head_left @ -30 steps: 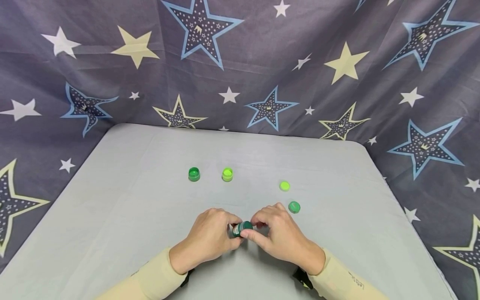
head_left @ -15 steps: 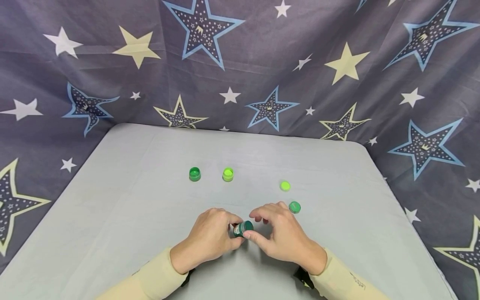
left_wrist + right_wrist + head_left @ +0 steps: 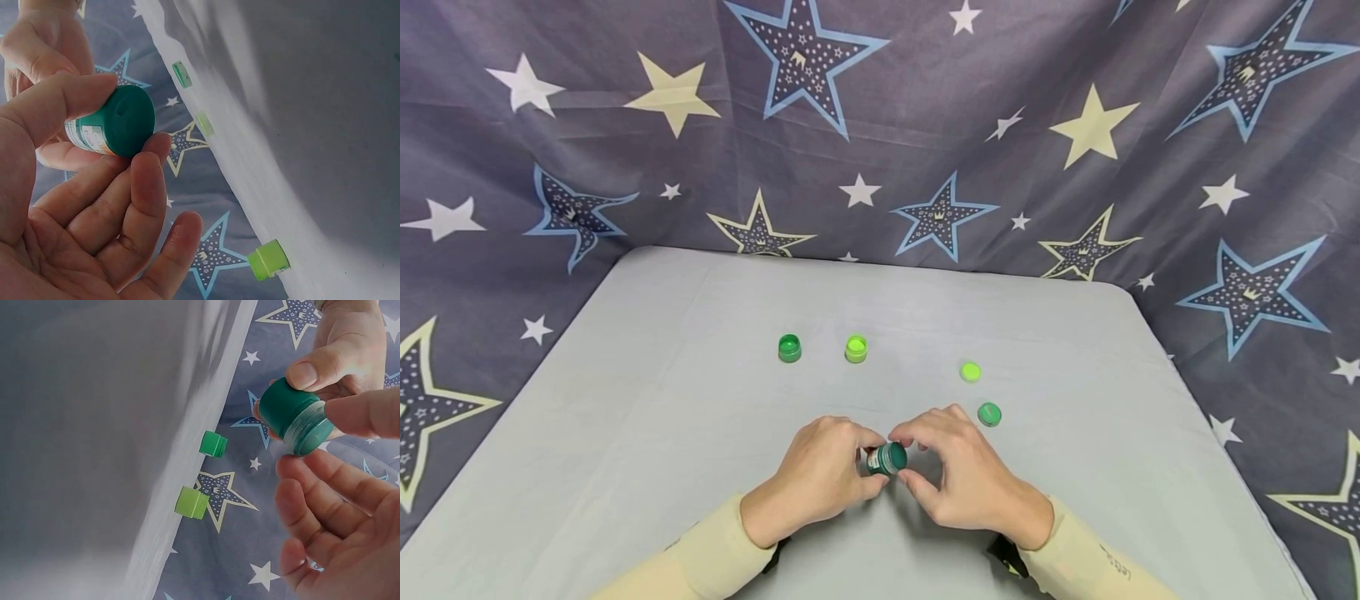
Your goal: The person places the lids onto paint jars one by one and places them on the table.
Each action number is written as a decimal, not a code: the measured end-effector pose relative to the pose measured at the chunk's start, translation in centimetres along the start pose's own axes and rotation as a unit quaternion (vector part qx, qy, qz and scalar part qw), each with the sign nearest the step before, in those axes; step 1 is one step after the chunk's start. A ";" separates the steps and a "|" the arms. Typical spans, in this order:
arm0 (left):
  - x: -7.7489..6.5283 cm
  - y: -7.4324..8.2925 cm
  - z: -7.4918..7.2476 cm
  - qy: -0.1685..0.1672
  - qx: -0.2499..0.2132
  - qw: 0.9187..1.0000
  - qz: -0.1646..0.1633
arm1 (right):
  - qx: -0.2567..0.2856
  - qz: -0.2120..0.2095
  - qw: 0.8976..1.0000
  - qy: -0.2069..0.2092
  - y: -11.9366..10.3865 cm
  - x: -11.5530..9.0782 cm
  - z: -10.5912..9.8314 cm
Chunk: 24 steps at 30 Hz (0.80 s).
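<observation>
A small dark green paint jar (image 3: 876,461) with a white label lies tilted on its side between the hands, low over the table. My left hand (image 3: 816,471) grips its body between thumb and fingers; in the left wrist view the jar's base (image 3: 132,119) faces the camera. At the other end my right hand (image 3: 966,475) has thumb and fingertips on opposite sides of the lid (image 3: 314,436). A clear ridged band (image 3: 301,422) shows between body and lid. The right hand's remaining fingers are loosely bent below the lid in the right wrist view.
Farther back on the grey-white table (image 3: 700,400) stand an uncovered green jar (image 3: 789,350) and an uncovered lime jar (image 3: 856,350). Right of them lie a lime lid (image 3: 970,372) and a green lid (image 3: 989,414), the latter near the right hand. A star-patterned cloth (image 3: 880,150) hangs behind.
The right hand's fingers lifted away from the lid, then came back around it with the thumb lower. The lid end now faces a little more toward the head camera. The left hand stays put.
</observation>
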<state>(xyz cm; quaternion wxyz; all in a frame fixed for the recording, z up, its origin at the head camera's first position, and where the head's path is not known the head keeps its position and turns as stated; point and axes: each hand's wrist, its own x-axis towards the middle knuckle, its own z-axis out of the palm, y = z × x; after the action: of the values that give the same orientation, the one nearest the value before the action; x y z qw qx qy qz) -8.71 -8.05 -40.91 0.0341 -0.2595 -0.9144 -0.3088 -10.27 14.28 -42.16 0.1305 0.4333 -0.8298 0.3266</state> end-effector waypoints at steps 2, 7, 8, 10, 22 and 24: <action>0.0 0.0 0.0 -0.001 0.000 1.000 -0.002 | 0.000 0.001 1.000 -0.002 0.0 0.0 0.0; -0.1 0.0 0.0 -0.002 0.001 1.000 -0.004 | 0.000 0.005 1.000 0.001 -0.1 0.1 0.1; -0.1 0.0 0.0 -0.002 0.001 1.000 -0.005 | 0.000 0.007 1.000 0.002 -0.1 0.1 0.1; 0.0 0.0 0.0 -0.002 0.000 1.000 -0.005 | -0.001 0.007 1.000 0.004 -0.1 0.1 0.2; 0.0 0.0 0.1 -0.007 -0.005 1.000 0.000 | -0.017 0.029 0.999 0.005 -0.2 0.1 0.2; 0.0 0.0 0.1 -0.006 -0.004 1.000 0.001 | -0.020 0.035 0.999 0.005 -0.2 0.1 0.2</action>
<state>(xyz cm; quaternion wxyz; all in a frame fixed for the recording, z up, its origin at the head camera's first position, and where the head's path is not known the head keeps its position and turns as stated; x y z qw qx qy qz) -8.72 -8.03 -41.00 0.0278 -0.2624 -0.9131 -0.3109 -10.18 13.99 -42.22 0.1313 0.3997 -0.8501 0.3167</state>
